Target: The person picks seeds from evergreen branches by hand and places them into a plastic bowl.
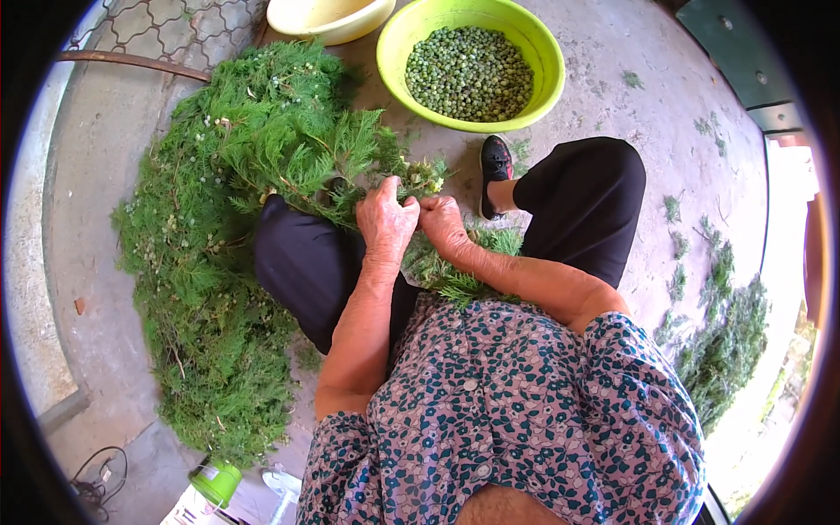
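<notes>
My left hand (385, 214) is closed on a leafy evergreen branch (337, 162), whose green sprays reach up and left over my left knee. Pale seed cones show at its right tip, just above my fingers. Close beside it, my right hand (442, 223) is closed with its fingertips pinched together; what lies between them is hidden. Loose green sprigs (472, 280) rest in my lap under my right forearm. Beyond my hands stands a lime-green basin (558, 74), holding many small round green cones (471, 74).
A large heap of cut evergreen branches (210, 289) fills the floor to my left. A cream basin (376, 22) stands at the far edge. More greenery (726, 341) lies at the right. A small green bucket (219, 484) and a dark cable (101, 481) are at lower left.
</notes>
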`<state>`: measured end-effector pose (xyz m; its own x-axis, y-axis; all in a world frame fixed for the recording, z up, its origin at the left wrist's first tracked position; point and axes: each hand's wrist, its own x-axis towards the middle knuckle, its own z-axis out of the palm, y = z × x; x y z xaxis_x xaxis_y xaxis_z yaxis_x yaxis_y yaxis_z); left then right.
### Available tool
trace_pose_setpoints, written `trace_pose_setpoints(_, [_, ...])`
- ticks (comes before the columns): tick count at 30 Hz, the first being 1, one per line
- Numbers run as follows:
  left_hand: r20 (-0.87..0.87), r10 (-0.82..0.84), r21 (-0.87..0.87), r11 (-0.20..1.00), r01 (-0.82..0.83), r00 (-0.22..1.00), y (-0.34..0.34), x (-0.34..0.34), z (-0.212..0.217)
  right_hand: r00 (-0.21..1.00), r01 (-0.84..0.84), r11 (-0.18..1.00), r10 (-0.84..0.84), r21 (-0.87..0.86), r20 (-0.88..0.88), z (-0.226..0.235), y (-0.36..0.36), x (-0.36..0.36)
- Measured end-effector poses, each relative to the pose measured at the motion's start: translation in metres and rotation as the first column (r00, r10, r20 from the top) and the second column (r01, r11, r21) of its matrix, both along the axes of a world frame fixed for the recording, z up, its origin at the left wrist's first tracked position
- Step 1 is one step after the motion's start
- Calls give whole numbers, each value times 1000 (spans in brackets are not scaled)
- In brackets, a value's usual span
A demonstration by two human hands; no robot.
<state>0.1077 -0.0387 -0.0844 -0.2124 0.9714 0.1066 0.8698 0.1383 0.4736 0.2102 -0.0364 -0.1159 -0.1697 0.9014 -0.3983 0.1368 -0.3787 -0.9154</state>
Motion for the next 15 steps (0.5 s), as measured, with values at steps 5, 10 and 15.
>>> trace_pose_setpoints(5, [260, 73, 41, 995, -87, 963, 2, 1, -11, 966, -151, 884, 38, 441, 256, -5, -3, 3])
trace_pose_setpoints(10, [579, 108, 42, 986, -163, 808, 5, -10, -16, 943, -290, 793, 141, 536, 302, 1, -3, 6])
trace_pose_setpoints(15, [711, 139, -55, 988, -143, 689, 2, -7, 2, 896, -382, 664, 96, 643, 432, 6, -5, 13])
